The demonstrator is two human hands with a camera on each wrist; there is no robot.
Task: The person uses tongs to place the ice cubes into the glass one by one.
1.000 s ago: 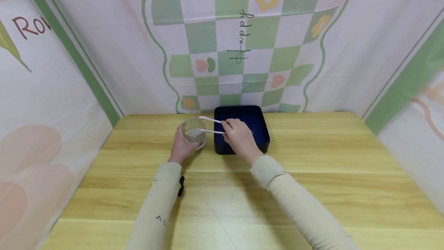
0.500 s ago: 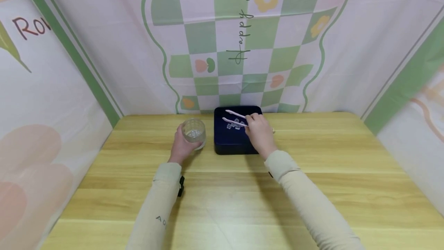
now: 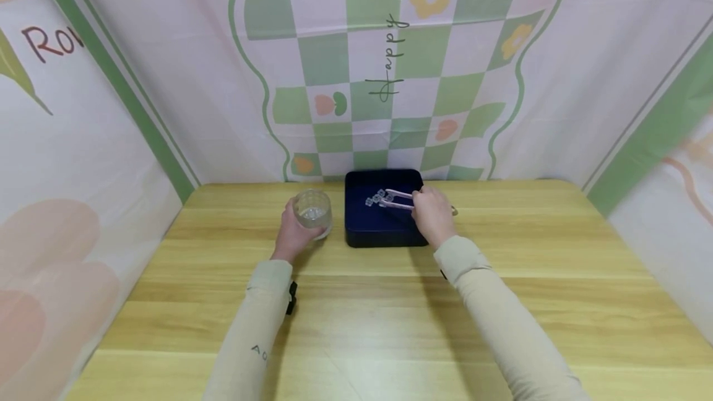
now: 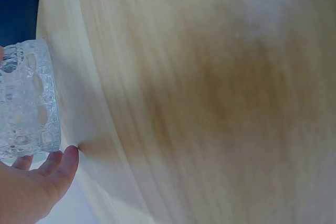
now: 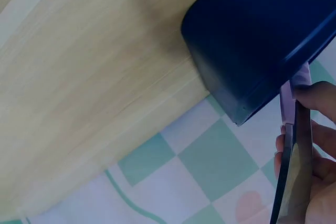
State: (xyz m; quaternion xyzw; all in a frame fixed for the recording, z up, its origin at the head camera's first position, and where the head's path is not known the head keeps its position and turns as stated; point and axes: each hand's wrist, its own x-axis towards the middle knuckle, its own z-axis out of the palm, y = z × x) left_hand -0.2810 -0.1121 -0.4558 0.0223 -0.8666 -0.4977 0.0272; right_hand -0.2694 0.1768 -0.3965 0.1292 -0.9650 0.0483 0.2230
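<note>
My left hand (image 3: 292, 235) holds a clear glass (image 3: 322, 223) on the wooden table, thumb on the near side. Clear pieces lie inside it. In the left wrist view the glass (image 4: 29, 98) has a bumpy patterned wall, with fingers (image 4: 64, 169) beside its base. My right hand (image 3: 434, 214) grips pale pink-tipped tongs (image 3: 398, 205) over a dark blue tray (image 3: 370, 224). The tong tips are spread and reach the right side of a cluster of several clear cubes (image 3: 375, 198). Whether a cube sits between the tips is hard to tell. In the right wrist view, the tray wall hides the tips.
The tray stands near the table's back edge, close to a checked curtain (image 3: 367, 67). Left of it is the glass, with a narrow strip of wooden table (image 3: 356, 314) between them. Curtains also hang on both sides.
My right hand has drawn the tongs rightward from the glass and over the tray, then lowered their tips to the cubes. The left hand and the glass have stayed in place.
</note>
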